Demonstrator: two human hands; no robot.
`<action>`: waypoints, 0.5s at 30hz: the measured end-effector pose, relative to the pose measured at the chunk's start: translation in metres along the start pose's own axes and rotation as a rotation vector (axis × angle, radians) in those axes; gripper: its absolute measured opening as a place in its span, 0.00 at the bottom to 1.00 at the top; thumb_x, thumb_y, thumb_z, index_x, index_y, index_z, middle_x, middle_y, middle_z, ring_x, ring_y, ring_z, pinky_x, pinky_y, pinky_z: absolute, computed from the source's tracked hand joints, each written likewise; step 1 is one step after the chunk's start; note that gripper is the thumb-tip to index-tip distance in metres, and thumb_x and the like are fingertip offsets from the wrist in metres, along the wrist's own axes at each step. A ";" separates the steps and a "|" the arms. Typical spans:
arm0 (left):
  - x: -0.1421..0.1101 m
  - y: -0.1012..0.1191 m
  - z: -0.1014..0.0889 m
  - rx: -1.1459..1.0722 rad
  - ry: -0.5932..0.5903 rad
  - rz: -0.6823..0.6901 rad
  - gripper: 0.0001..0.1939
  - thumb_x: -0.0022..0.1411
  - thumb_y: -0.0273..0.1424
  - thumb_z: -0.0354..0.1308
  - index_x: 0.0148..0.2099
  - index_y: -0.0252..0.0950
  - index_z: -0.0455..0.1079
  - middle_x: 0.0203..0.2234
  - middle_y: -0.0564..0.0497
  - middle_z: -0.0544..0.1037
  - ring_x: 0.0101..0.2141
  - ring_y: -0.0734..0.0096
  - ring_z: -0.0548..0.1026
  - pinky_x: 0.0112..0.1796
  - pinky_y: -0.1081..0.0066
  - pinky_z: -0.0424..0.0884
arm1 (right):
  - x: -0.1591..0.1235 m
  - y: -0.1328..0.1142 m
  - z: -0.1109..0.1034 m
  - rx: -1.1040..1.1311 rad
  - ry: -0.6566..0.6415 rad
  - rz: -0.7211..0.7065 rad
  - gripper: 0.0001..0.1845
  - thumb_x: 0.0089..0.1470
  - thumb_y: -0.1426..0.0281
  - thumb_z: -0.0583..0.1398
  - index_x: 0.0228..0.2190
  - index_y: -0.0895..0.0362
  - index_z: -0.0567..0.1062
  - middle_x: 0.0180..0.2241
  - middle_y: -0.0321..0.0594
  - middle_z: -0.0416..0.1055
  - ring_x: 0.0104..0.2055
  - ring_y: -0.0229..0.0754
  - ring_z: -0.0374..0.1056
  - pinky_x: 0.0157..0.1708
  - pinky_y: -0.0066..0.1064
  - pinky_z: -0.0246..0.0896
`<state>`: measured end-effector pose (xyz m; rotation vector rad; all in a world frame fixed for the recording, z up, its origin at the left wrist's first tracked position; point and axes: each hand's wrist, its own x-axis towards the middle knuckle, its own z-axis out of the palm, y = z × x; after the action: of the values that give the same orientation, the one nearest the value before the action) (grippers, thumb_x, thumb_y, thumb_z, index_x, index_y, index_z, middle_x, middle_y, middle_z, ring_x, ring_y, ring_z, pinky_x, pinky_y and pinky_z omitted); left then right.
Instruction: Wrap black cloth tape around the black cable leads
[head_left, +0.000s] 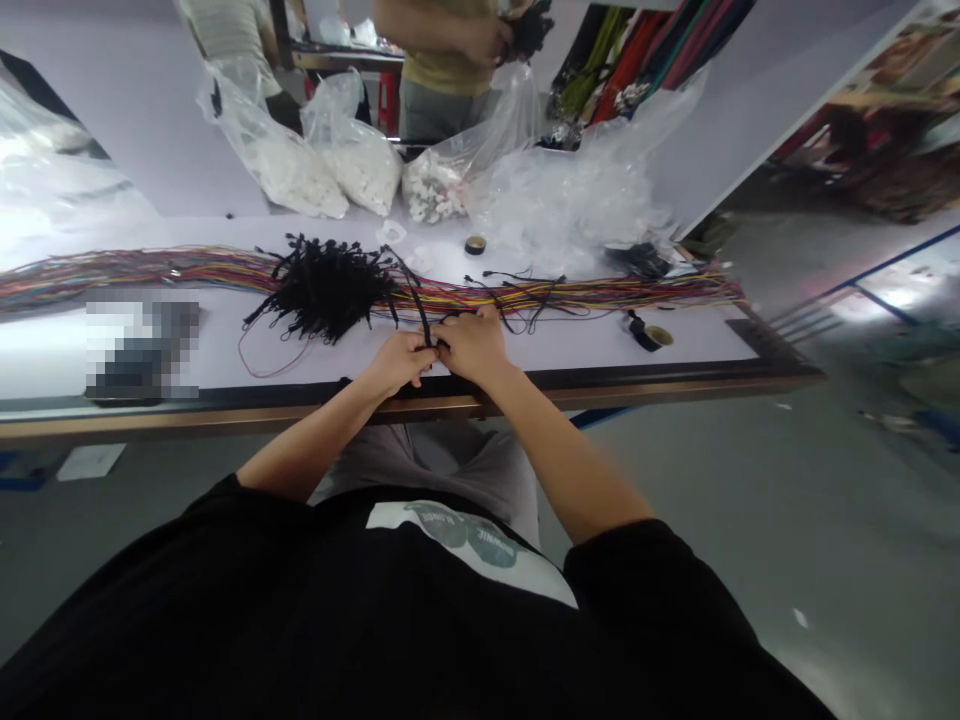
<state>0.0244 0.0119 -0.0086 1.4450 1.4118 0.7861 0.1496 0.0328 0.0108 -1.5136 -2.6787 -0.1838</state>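
My left hand is closed, thumb and fingers pinched on a short black cable near the bench's front edge. The cable rises from the fingertips and bends toward a heap of similar black cables with small connectors at their ends. Close beside it, my right hand is closed too, its fingertips meeting the left ones at the same cable. What exactly lies between the right fingers is hidden. Behind both hands runs a long bundle of coloured wires, with a few loose black cables lying across it.
Rolls of black tape lie on the white bench top. Clear plastic bags of small white parts line the back. A pixelated object sits at left. Across the bench a person in a yellow shirt holds dark parts.
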 end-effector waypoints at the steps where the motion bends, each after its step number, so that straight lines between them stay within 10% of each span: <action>1: -0.002 0.001 -0.002 0.001 0.008 -0.006 0.10 0.52 0.23 0.50 0.20 0.33 0.60 0.12 0.60 0.63 0.12 0.83 0.62 0.16 0.80 0.58 | 0.003 0.004 0.002 -0.003 -0.003 0.014 0.19 0.52 0.71 0.51 0.42 0.50 0.76 0.37 0.41 0.77 0.41 0.47 0.67 0.44 0.42 0.42; 8: -0.041 0.012 -0.024 0.145 -0.146 0.132 0.09 0.54 0.32 0.52 0.25 0.33 0.65 0.13 0.58 0.67 0.15 0.80 0.65 0.19 0.79 0.59 | -0.004 0.060 0.008 -0.055 0.011 0.320 0.27 0.53 0.67 0.51 0.56 0.50 0.65 0.45 0.46 0.75 0.47 0.55 0.67 0.45 0.45 0.50; 15: -0.037 0.023 -0.027 0.376 -0.209 0.281 0.08 0.56 0.31 0.51 0.29 0.34 0.68 0.16 0.56 0.69 0.21 0.75 0.69 0.27 0.76 0.61 | -0.028 0.037 -0.003 0.188 0.022 0.186 0.24 0.50 0.65 0.58 0.50 0.53 0.72 0.49 0.50 0.70 0.51 0.56 0.62 0.48 0.49 0.52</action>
<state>0.0038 -0.0172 0.0280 1.9870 1.2540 0.5346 0.1958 0.0271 0.0133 -1.6760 -2.4396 0.0587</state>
